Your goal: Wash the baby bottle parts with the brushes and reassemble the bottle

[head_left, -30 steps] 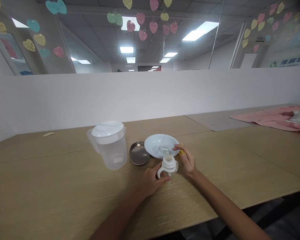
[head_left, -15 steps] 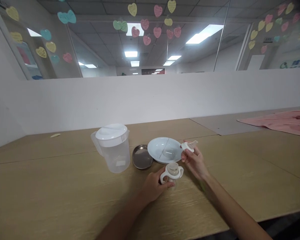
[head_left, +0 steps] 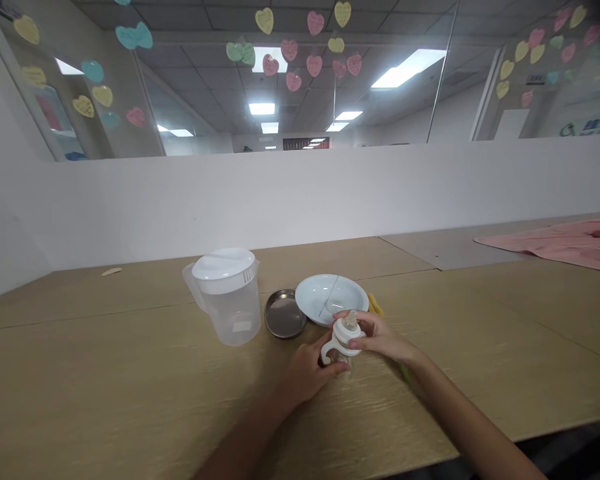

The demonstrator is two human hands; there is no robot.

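A small clear baby bottle (head_left: 341, 361) with white side handles stands upright on the table, my left hand (head_left: 314, 367) wrapped round its left side. On its mouth sits a white collar with a clear nipple (head_left: 351, 321). The fingers of my right hand (head_left: 375, 335) close round that collar from the right. Just behind the hands is a white oval bowl (head_left: 310, 293) with a clear rounded piece and a thin rod in it. To its left lies a shallow metal dish (head_left: 284, 315).
A lidded clear plastic pitcher (head_left: 235, 313) stands left of the dish. Something yellow (head_left: 375, 305) shows right of the bowl, and a green strip (head_left: 405, 372) lies partly under my right forearm. A pink cloth (head_left: 555, 243) lies far right. A white wall (head_left: 180, 200) rises behind the table.
My right hand has moved left and down, bringing the nipple and its collar from beside the bowl onto the bottle's mouth. The yellow thing behind it has come into view. My left hand stays put.
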